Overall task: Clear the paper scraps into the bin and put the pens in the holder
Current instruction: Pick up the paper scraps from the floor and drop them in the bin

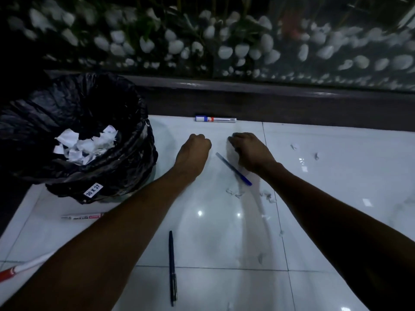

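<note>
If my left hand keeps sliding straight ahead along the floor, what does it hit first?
Most likely the capped marker lying crosswise by the dark ledge. The left hand points just left of its blue end, so depth is unclear; a near miss would meet the ledge instead.

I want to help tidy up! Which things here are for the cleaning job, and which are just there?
For the job:
bin with scraps inside
loose paper scraps
blue pen
black pen
capped marker
pink-labelled marker
red and white pen

Just there:
white pebbles behind the glass
dark ledge
floor tiles
</note>
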Available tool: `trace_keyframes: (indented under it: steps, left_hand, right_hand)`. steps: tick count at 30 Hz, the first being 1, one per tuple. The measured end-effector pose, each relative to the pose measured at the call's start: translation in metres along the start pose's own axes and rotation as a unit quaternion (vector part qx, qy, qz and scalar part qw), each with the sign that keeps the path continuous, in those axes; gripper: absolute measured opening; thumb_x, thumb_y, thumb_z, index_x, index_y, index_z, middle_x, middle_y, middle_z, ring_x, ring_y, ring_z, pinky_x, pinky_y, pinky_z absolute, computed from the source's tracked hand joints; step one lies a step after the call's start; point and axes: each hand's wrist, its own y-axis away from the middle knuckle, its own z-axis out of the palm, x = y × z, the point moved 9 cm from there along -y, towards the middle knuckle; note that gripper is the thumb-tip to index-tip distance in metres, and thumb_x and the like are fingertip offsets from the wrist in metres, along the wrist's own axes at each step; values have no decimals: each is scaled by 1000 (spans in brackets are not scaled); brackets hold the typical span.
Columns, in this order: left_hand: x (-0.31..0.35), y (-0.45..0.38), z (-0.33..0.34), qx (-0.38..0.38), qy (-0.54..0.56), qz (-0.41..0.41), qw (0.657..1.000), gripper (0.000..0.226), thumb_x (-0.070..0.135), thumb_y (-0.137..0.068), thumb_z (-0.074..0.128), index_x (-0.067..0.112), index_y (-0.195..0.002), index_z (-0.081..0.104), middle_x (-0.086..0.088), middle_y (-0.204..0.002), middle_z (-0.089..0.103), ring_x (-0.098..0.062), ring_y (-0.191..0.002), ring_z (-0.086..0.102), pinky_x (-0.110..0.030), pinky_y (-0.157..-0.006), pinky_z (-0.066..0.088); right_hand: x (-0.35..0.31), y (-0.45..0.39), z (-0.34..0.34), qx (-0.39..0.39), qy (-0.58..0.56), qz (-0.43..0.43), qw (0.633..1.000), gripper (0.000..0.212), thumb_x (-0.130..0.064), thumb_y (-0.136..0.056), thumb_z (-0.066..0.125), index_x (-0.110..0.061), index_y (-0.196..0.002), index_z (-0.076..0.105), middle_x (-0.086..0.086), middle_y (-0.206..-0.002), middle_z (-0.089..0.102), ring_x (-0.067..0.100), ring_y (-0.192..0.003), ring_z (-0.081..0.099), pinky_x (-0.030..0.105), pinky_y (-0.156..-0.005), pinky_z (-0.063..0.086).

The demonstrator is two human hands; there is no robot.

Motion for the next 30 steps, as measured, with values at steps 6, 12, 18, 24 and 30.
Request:
trace_keyframes:
  steps: [6,12,18,24,30]
  left_hand:
    - [5,17,-14,73,56,-13,996,27,6,-88,67,9,-114,63,-9,-113,64,-25,-104,62,-27,-82,46]
    - [50,53,3,53,221,114,967,30,2,-82,56,15,-108,54,-7,-88,54,-28,-80,58,-31,-64,42]
    - [82,78,16,11,178,191,965,35,1,-84,55,15,-115,62,-12,-105,58,-29,-87,61,-36,-72,50]
    - [92,92,23,27,134,191,972,14,19,-91,63,13,-102,69,-6,-113,63,-24,-102,63,-24,-74,37]
    - [97,101,20,58,131,208,968,16,-7,-74,53,5,-80,62,-14,-90,62,-32,-83,61,-30,-63,32]
  right_hand:
    - [36,27,-25,123,-6,62,990,21,-9,-94,64,-16,-108,78,3,-109,75,25,-101,65,41,-81,58]
    - [22,54,-15,-7,-34,-2,999,48,-5,-89,54,-22,-132,66,5,-136,62,28,-122,56,47,-95,54]
    - [3,85,-12,-87,-73,-49,992,55,2,-88,61,-24,-136,64,10,-147,53,28,-135,47,44,-107,46]
    - [-3,86,-16,5,-99,-20,995,28,-22,-88,72,-30,-114,78,2,-121,69,25,-113,59,38,-83,53]
    - [-8,85,-15,67,-92,25,993,15,-21,-91,65,-21,-93,79,0,-104,71,22,-100,62,36,-73,53]
